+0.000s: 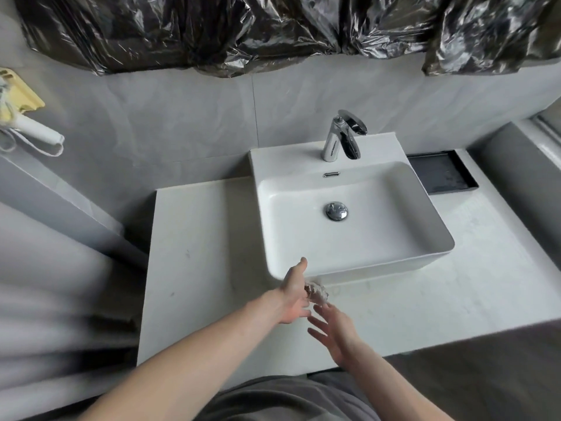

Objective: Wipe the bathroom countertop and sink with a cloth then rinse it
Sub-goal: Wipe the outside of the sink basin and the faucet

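Observation:
A white rectangular sink (pixel 437 235) stands on a white countertop (pixel 200 247), with a chrome faucet (pixel 341 136) at its back and a chrome drain plug (pixel 336 211) in the basin. A small crumpled whitish cloth (pixel 318 292) lies on the countertop against the sink's front wall. My left hand (pixel 294 294) reaches to the sink's front left corner, fingers apart, touching the cloth's left side. My right hand (pixel 334 332) hovers just below the cloth, fingers spread, holding nothing.
A black tray (pixel 441 174) sits on the countertop right of the sink. Crumpled black plastic sheeting (pixel 273 28) covers the wall above. A yellow and white tool (pixel 21 101) hangs at the far left. The countertop's front edge (pixel 455 335) runs near my body.

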`<state>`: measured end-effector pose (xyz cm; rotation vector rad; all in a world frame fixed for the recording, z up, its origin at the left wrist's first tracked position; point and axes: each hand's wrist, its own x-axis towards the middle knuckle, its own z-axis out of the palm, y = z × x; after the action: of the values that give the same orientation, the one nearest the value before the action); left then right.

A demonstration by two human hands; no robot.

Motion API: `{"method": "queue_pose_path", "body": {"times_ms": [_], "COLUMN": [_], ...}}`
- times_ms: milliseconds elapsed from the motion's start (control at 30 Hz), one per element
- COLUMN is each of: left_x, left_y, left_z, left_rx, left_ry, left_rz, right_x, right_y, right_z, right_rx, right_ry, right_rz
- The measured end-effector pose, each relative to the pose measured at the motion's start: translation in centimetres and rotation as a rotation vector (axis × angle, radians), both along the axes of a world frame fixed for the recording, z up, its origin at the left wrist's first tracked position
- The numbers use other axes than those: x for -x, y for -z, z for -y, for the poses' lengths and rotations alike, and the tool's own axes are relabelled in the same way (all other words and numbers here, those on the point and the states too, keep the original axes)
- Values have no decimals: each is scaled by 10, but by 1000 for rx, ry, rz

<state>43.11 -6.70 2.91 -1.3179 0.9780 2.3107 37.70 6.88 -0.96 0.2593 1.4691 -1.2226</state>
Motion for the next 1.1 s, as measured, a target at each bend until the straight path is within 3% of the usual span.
{"method": "queue_pose_path", "body": {"times_ms": [267, 400, 533, 700, 900, 1100], "left_x": [-39, -53, -62, -38, -18, -20], "left_y": [-9, -16, -12, 8, 10, 18], "left_z": [28, 60, 88, 94, 81, 85], "left_rx": [402, 746, 1093, 1017, 1098, 1094], "left_ry": [251, 290, 346, 401, 389, 354], "left_rz": [147, 190, 349, 346, 405, 362], "right_x": [0, 13, 40, 12, -17, 54], "right_y": [-13, 1, 17, 6, -14, -12], "right_z": [70, 72, 68, 88, 90, 57], "right_rx": [117, 60, 13, 41, 141, 100], "right_ry": [277, 391, 575, 589, 449, 584], "right_rz": [246, 163, 71, 177, 336, 162]}}
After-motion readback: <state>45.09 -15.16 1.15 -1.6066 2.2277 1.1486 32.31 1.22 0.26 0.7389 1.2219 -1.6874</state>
